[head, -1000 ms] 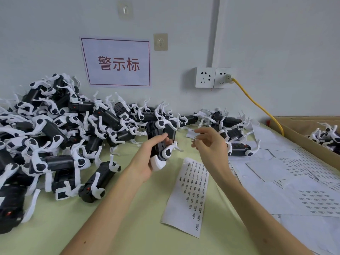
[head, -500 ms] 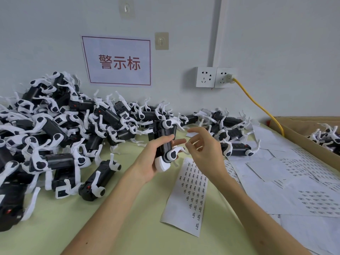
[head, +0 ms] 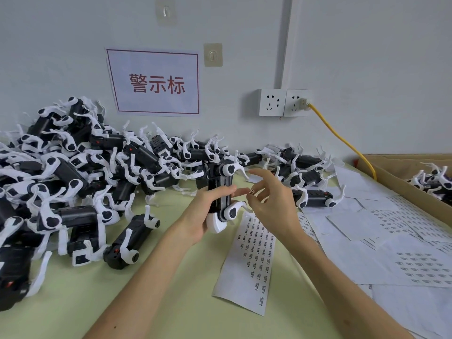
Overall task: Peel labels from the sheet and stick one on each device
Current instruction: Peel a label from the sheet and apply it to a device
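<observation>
At table centre: one device (head: 219, 189) up off the green table (head: 171, 302), and two hands on the job.
Left hand (head: 205, 216): wrapped round the device's black body from 9 o'clock, thumb across the front.
Right hand (head: 271, 206): pinching one tiny label (head: 252, 191) at its fingertips, other fingers fanned up. The label sits just beside the device at its 3 o'clock, not yet on it.
Device axis: long axis runs 12 to 6, nearly upright. White curved end down at 6, two white leg joints on its 3 o'clock side.
Label sheet (head: 252, 260): one strip, flat, at 5 o'clock of the hands. Its long axis is close to 12 to 6, and part of its top end is hidden by the right hand.
Pile of devices (head: 73, 172): far too many to count, heaped from 9 round to 12, axes every which way.
Loose sheets (head: 391, 241): several, overlapping at 3 to 4 o'clock, number unclear.
Cardboard box (head: 391, 172): one, at 2 to 3 o'clock, a few more devices inside.
Wall at 12: one sign (head: 154, 81), two hooks, two sockets (head: 285, 102), one yellow cable (head: 342, 140).
Open room: bare table from 6 to 8 o'clock, between pile and near edge. Box wall closes off 3 o'clock.
</observation>
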